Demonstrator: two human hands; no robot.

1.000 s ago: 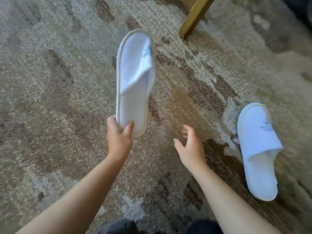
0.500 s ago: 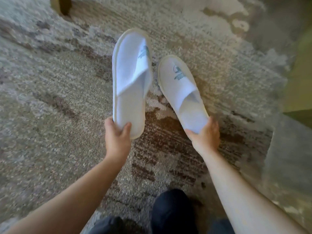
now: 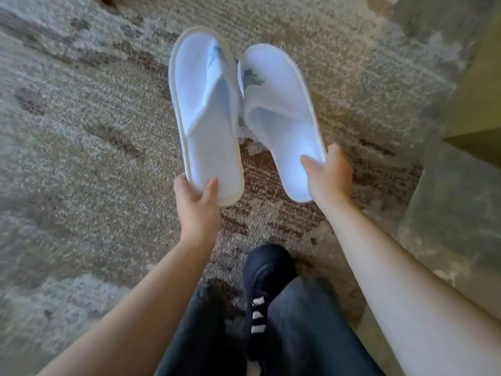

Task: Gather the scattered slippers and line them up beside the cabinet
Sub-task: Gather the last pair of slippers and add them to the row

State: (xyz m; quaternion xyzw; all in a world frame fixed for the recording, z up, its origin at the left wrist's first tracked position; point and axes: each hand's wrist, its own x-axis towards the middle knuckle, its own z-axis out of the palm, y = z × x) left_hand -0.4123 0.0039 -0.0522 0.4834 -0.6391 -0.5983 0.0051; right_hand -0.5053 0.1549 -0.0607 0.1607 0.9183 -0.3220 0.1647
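Two white open-back slippers with a small teal logo are lifted above the carpet, toes pointing away from me. My left hand (image 3: pixel 199 206) grips the heel of the left slipper (image 3: pixel 206 115). My right hand (image 3: pixel 326 175) grips the heel of the right slipper (image 3: pixel 276 104), thumb on its insole. The two slippers hang side by side, their toe parts nearly touching.
A patterned beige and brown carpet (image 3: pixel 81 158) covers the floor. A yellow-green furniture edge (image 3: pixel 477 104) stands at the right, with a grey surface (image 3: pixel 455 218) below it. My black shoe (image 3: pixel 267 267) and dark trousers (image 3: pixel 298 335) are underneath.
One second ago my right hand was empty and the second slipper lay on the carpet. It took that slipper by the heel and lifted it beside the left one.
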